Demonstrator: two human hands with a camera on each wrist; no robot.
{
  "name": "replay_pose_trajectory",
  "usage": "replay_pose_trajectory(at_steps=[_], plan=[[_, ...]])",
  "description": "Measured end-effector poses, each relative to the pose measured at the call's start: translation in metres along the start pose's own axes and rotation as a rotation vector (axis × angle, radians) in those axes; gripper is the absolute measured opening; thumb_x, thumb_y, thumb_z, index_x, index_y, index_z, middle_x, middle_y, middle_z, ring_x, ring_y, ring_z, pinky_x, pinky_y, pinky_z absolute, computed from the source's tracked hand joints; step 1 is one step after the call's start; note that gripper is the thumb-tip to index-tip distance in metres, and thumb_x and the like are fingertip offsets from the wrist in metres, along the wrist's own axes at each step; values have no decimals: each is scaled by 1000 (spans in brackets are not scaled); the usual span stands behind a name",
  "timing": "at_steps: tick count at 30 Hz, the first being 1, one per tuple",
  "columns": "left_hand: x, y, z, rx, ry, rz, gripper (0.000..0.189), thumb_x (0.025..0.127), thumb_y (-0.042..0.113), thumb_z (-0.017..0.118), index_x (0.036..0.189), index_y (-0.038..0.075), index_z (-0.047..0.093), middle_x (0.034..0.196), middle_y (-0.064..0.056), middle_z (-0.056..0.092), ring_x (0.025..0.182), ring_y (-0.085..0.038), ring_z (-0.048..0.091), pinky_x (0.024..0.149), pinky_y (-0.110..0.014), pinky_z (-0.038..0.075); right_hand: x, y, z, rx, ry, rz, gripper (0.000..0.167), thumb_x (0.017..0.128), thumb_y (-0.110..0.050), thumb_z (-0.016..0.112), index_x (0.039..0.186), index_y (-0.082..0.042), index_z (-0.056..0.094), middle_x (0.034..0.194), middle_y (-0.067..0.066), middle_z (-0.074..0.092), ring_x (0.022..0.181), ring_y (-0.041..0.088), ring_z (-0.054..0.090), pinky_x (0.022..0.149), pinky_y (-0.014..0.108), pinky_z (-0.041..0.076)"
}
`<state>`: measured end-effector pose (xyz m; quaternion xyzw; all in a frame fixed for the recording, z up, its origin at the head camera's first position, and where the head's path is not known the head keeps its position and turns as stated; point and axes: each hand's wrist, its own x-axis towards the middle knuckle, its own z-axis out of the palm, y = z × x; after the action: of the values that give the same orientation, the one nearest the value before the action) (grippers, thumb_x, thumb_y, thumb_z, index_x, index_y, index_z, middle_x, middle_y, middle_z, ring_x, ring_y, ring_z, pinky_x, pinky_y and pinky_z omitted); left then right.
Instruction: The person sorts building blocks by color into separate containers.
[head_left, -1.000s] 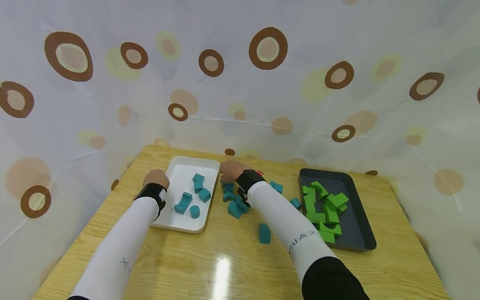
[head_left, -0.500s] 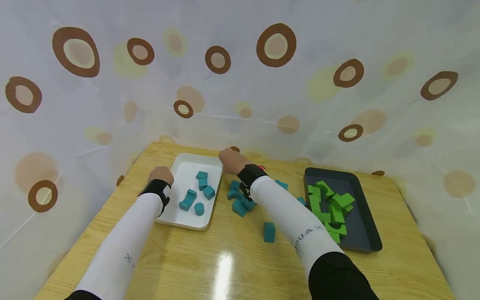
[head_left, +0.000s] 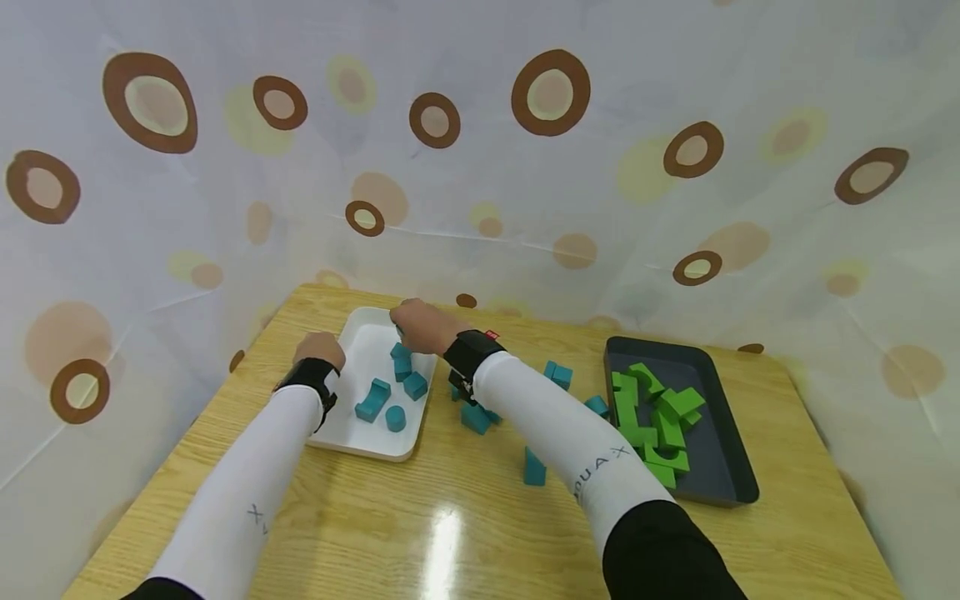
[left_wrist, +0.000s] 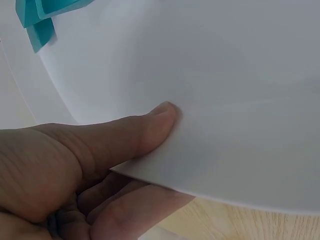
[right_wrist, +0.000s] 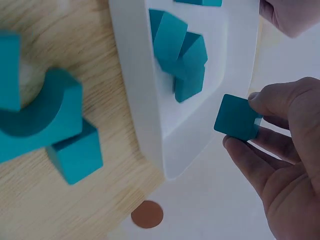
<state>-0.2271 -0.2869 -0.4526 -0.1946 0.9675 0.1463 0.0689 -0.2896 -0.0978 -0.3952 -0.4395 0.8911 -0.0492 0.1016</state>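
My left hand [head_left: 320, 349] pinches the left rim of the white tray [left_wrist: 240, 165]; in the left wrist view the thumb lies inside the wall and the fingers are curled beneath it. Over the tray's far right corner, my right hand [head_left: 424, 325] holds a teal block [right_wrist: 237, 117] between thumb and fingertips, its square face showing in the right wrist view. Inside the tray lie several teal blocks, among them a cylinder [head_left: 395, 418], a notched block [head_left: 372, 401] and a cube [head_left: 416, 385].
Right of the tray, loose teal blocks [head_left: 476, 418] lie on the wooden table [head_left: 360, 525], partly hidden by my right forearm. A dark grey tray [head_left: 720, 450] with several green blocks [head_left: 667, 429] stands at the right. A patterned curtain [head_left: 480, 167] hangs behind the table.
My right hand has moved from the loose teal blocks leftward over the tray, carrying a teal block. The left hand stays at the rim. The head view has shifted slightly.
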Motion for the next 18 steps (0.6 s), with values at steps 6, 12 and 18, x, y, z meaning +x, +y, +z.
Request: replay_pose_trajectory(at_steps=[6, 12, 18], plan=[[-1, 6, 5, 15, -12, 9, 26, 99, 3, 51, 97, -14, 70, 103, -29, 73, 88, -34, 70, 83, -45, 61, 6, -14, 11, -9, -53, 3, 31, 105, -14, 60, 134, -6, 64, 123, 8, 69, 107, 18, 65, 98, 28, 54], [-7, 15, 1, 13, -16, 9, 28, 100, 5, 50, 105, -14, 71, 109, -29, 72, 96, -37, 71, 88, -47, 60, 6, -26, 24, 30, -106, -11, 33, 106, -13, 55, 138, -7, 60, 132, 9, 67, 118, 19, 65, 102, 32, 53], [-4, 20, 1, 15, -3, 34, 30, 100, 6, 49, 108, -14, 70, 111, -30, 72, 97, -37, 71, 87, -47, 60, 4, -31, 33, 22, -139, 8, 34, 108, -14, 52, 141, -12, 60, 139, 6, 65, 124, 17, 63, 106, 32, 50]])
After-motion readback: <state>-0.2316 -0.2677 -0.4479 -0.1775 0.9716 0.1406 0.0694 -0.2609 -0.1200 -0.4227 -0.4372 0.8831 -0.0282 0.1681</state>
